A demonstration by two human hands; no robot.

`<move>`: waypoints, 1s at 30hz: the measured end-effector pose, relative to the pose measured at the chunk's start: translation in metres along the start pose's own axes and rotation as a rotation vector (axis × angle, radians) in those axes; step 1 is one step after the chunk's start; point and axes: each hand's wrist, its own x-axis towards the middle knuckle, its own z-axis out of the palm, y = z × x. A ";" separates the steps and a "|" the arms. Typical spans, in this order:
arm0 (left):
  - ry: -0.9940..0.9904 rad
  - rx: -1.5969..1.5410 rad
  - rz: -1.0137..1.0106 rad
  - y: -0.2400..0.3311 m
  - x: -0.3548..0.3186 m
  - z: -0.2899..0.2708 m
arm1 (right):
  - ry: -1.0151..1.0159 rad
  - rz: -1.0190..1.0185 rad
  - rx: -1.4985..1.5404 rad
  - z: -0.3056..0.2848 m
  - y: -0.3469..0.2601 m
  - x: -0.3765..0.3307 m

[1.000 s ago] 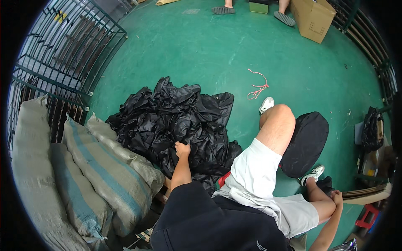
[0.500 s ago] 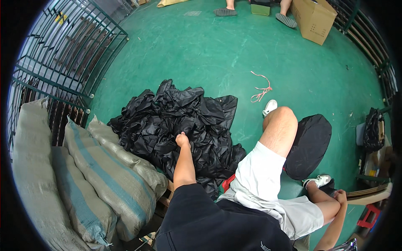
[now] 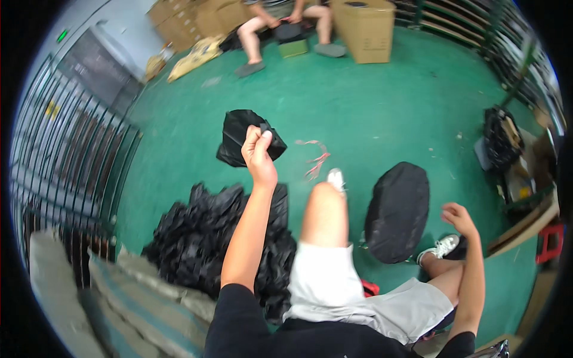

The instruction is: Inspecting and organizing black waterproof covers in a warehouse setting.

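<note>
In my left hand (image 3: 260, 158) is a piece of thin black fabric (image 3: 237, 132), pinched between thumb and fingers and held up above the floor. It bunches out to both sides of the fist. Below that forearm lies a crumpled heap of black fabric (image 3: 197, 238). My right hand (image 3: 458, 219) is raised over my right shoe, its fingers loosely bent, with nothing visible in them. Beside it, between my legs, rests a rounded, oval bundle in black fabric (image 3: 397, 213), apart from the hand.
Woven sacks (image 3: 137, 304) stand at the lower left beside a green metal rack (image 3: 71, 161). A pink cord (image 3: 318, 160) lies ahead on the green floor. Across the room sits another person (image 3: 286, 15) beside a cardboard box (image 3: 364, 36). At right is a red stool (image 3: 550, 243).
My left hand has lifted up and forward from the heap with a black fabric piece. The right hand has risen from beside my knee. The view has tilted up and shifted.
</note>
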 end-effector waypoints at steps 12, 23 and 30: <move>-0.478 -1.064 -0.932 -0.072 -0.041 0.266 | -0.072 -0.102 1.556 0.020 -0.055 0.073; -0.469 -0.172 -1.009 -0.187 -0.064 0.267 | 0.462 -0.203 1.552 -0.037 -0.036 0.091; -0.845 0.563 -0.355 -0.173 -0.096 0.287 | 0.319 -0.200 1.506 -0.031 -0.028 0.075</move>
